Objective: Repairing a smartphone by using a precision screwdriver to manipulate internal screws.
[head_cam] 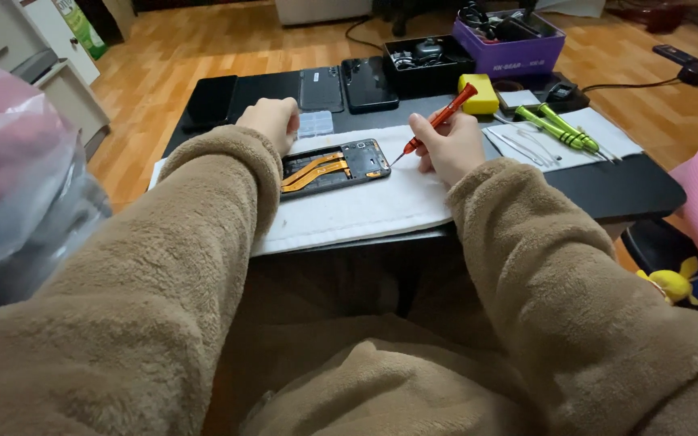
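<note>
Right hand (pixel 446 145) pinching orange screwdriver (pixel 438 121), tip at opened phone (pixel 334 168); left hand (pixel 272 121) curled, steadying, probably. Slip could gouge orange ribbon cable (pixel 313 171).

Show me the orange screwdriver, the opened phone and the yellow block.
orange screwdriver (pixel 439 119), head view, on its handle.
opened phone (pixel 334 168), head view, on the orange ribbon cable inside.
yellow block (pixel 480 94), head view, on its top face.

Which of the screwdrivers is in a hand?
The orange screwdriver, held by the right hand. The two green screwdrivers lie untouched on the table's right side.
</note>
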